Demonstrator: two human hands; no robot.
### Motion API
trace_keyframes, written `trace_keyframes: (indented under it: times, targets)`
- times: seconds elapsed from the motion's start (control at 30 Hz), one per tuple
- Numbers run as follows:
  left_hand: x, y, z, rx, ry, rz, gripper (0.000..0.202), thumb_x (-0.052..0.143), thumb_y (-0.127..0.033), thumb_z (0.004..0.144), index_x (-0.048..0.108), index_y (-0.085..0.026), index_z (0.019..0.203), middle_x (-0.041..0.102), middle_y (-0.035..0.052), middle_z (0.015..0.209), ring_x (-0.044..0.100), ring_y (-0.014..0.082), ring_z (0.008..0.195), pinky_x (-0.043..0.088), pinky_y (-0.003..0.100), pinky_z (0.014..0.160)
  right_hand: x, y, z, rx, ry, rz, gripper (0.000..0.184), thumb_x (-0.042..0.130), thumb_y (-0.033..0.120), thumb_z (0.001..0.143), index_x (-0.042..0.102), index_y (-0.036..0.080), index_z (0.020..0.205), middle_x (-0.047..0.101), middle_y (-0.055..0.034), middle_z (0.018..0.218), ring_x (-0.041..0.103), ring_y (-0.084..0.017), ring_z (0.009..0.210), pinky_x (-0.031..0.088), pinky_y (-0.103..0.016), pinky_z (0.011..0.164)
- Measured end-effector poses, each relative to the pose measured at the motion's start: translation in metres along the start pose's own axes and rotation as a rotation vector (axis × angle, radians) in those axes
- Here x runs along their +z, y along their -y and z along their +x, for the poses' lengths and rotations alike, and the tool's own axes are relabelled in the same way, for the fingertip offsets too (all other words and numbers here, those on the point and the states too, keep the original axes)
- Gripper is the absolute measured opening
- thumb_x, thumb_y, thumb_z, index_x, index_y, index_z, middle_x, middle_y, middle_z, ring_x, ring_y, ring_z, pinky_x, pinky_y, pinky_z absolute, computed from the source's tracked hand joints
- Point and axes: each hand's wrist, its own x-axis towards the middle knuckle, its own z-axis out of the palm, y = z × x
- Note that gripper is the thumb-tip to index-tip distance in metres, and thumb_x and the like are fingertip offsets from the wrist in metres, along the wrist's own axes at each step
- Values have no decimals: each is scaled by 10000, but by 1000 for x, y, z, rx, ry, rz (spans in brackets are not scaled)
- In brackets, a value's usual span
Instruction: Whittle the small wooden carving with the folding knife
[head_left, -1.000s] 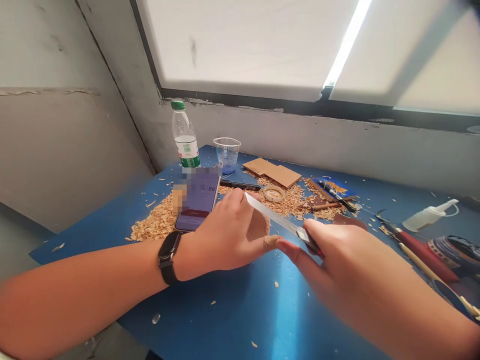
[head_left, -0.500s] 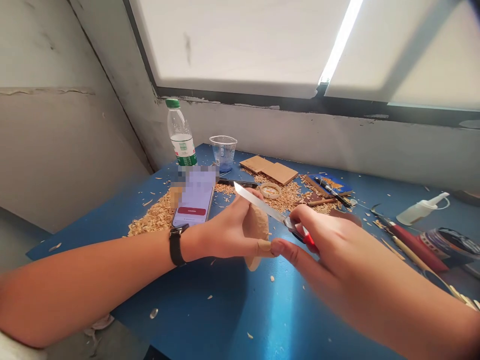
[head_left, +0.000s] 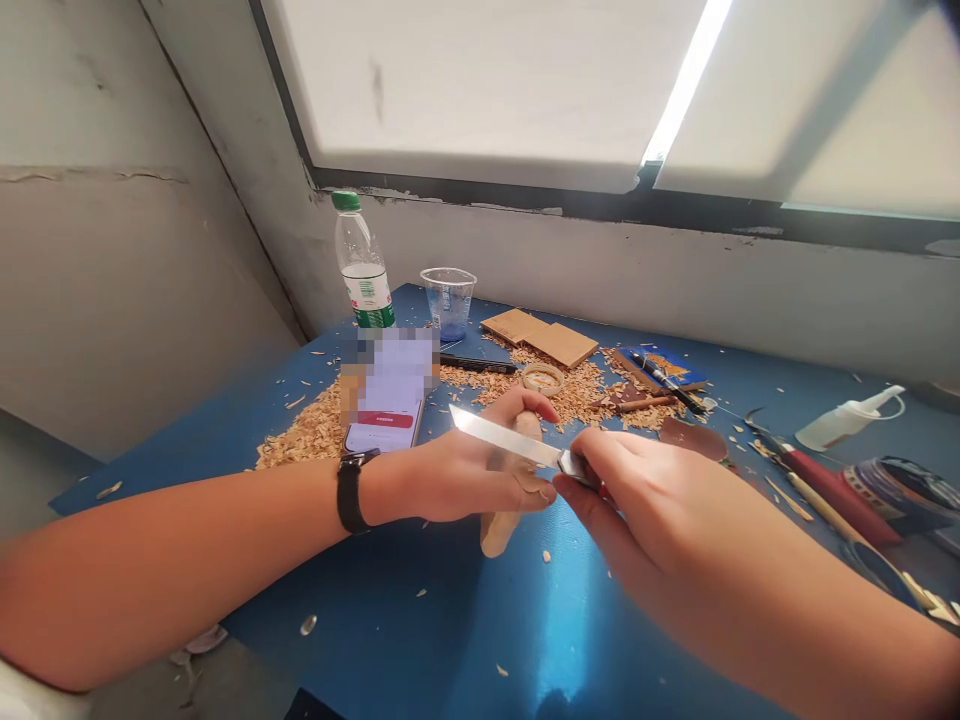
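My left hand (head_left: 480, 470), with a black watch on its wrist, is closed round a pale carved piece of wood (head_left: 498, 532). The lower end of the wood shows beneath my thumb; much of the rest is covered by my fingers and the blade. In my right hand (head_left: 637, 490) is a utility knife (head_left: 514, 440), its long blade out and pointing left across the wood and my left fingers. Whether the edge touches the wood, I cannot tell. Both thumbs lie close together near the knife's front end.
Wood shavings (head_left: 307, 432) surround a phone (head_left: 382, 425). Behind stand a bottle (head_left: 364, 265) and a plastic cup (head_left: 450, 305), beside thin wooden boards (head_left: 562, 345). At right are a squeeze bottle (head_left: 840, 420), a red-handled tool (head_left: 832, 490) and a jar (head_left: 904, 490).
The knife blade has swung lower and flatter, down over my left hand. My left hand has tilted the wood, its lower end shifting slightly down and left.
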Motion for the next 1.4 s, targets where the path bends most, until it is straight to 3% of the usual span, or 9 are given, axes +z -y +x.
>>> trace_keyframes:
  times: [0.17, 0.37, 0.5, 0.63, 0.73, 0.9, 1.23, 1.4]
  targets:
    - [-3, -5, -3, 41, 102, 120, 623, 688, -646, 949, 393, -233, 1310, 548, -16, 874, 540, 164, 755, 453, 298, 668, 2, -2, -4, 25, 67, -2, 339, 334, 485, 1115, 468, 282, 879, 606, 33, 712, 503, -167, 548, 239, -346, 518]
    - [-1, -12, -6, 48, 9, 216, 786, 566, -849, 892, 443, -218, 1344, 529, -18, 879, 492, 145, 695, 403, 283, 613, 6, -3, -4, 28, 34, -107, 427, 305, 572, 1110, 453, 283, 833, 559, 31, 651, 415, -174, 509, 191, -354, 526]
    - [3, -12, -9, 25, -44, 261, 779, 361, -845, 976, 476, -184, 1371, 530, -25, 782, 491, 160, 646, 438, 312, 646, 8, -2, -3, 45, 89, -116, 481, 303, 637, 1092, 466, 277, 818, 592, 18, 664, 454, -169, 500, 182, -346, 506]
    - [4, -6, -8, 18, -64, 258, 804, 230, -830, 1003, 489, -169, 1382, 555, -12, 704, 564, 214, 709, 498, 366, 747, 10, -3, -4, 31, 41, -197, 522, 316, 691, 1068, 434, 280, 768, 574, 10, 626, 443, -177, 474, 165, -344, 494]
    - [3, -2, -7, 33, -99, 293, 792, 210, -808, 1015, 521, -177, 1378, 634, 45, 825, 613, 251, 850, 518, 388, 805, 11, -3, -5, -9, -11, -212, 536, 312, 694, 1072, 420, 279, 750, 558, 12, 602, 460, -179, 465, 166, -348, 499]
    - [3, -7, -11, 100, -56, 456, 829, 255, -814, 994, 538, -143, 1390, 682, 164, 1187, 640, 334, 1088, 513, 493, 987, 12, 2, -5, -157, -48, -136, 319, 437, 389, 1106, 491, 247, 826, 616, 19, 664, 561, -167, 520, 198, -361, 518]
    - [6, -6, -9, 126, -81, 417, 721, 434, -760, 927, 634, -169, 1288, 699, 146, 1149, 629, 351, 1045, 544, 501, 902, 10, 9, -12, -124, 63, -19, 310, 415, 441, 1106, 621, 219, 1038, 711, -35, 787, 649, -192, 643, 296, -338, 570]
    - [7, -8, -9, 117, -67, 403, 656, 425, -719, 949, 625, -164, 1238, 722, 119, 1055, 658, 314, 938, 550, 469, 844, 13, 10, -11, -64, 35, -9, 318, 418, 449, 1099, 615, 232, 977, 694, -13, 731, 598, -178, 581, 254, -338, 537]
